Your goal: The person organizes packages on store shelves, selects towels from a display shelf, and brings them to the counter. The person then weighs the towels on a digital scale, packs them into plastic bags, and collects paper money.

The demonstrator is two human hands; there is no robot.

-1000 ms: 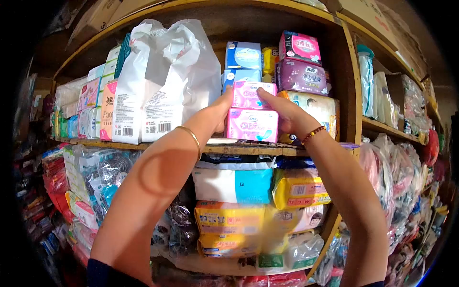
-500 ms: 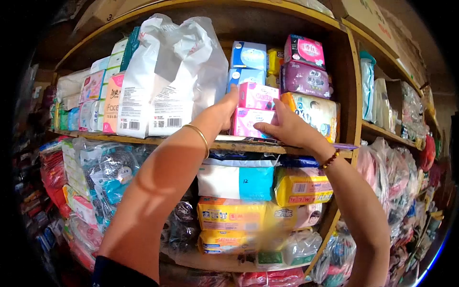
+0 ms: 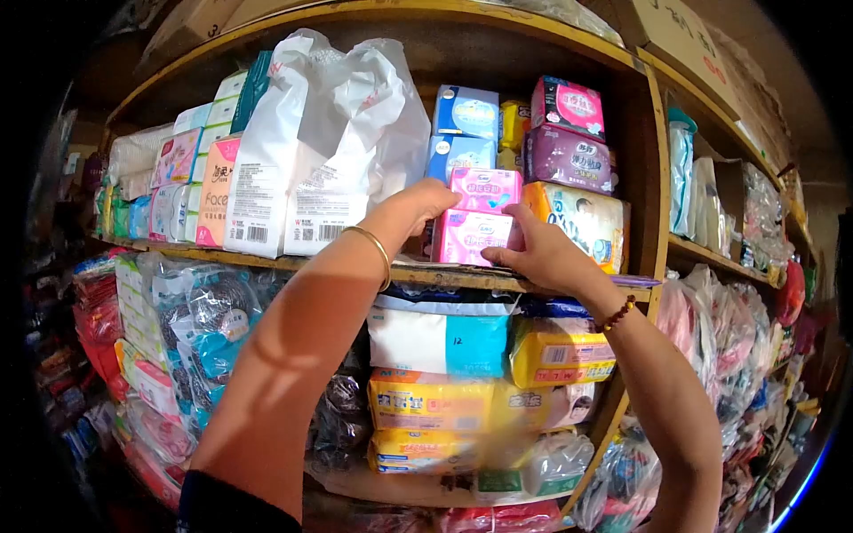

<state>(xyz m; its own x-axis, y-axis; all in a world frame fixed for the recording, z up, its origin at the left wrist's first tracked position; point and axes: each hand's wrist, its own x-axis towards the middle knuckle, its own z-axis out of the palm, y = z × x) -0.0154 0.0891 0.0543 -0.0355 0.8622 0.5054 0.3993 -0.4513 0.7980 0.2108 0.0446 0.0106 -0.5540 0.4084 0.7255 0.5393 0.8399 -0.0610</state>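
Observation:
Two pink packs of sanitary pads stand stacked at the front of the upper shelf [image 3: 418, 265], the upper pack [image 3: 486, 189] on the lower pack [image 3: 474, 238]. My left hand [image 3: 428, 206] presses against the left side of the stack, fingertips at the upper pack and partly hidden. On the right, my right hand [image 3: 549, 249] grips the lower pack, its thumb across the front and its fingers at the right edge. Blue packs [image 3: 466, 114] rise behind the stack. To the right, a purple pack [image 3: 569, 160] sits under a black-and-pink pack [image 3: 569, 107].
White plastic bags [image 3: 329, 133] stand left of my hands, beside tissue packs [image 3: 218, 200]. A yellow diaper pack [image 3: 582, 222] is close behind my right hand. The wooden upright [image 3: 657, 169] bounds the shelf on the right. Wrapped packs [image 3: 435, 400] fill the shelf below.
My left fingers have come down and curled in against the stack. My right fingertips have slid lower along its right side. The view has shifted slightly; both pink packs remain stacked.

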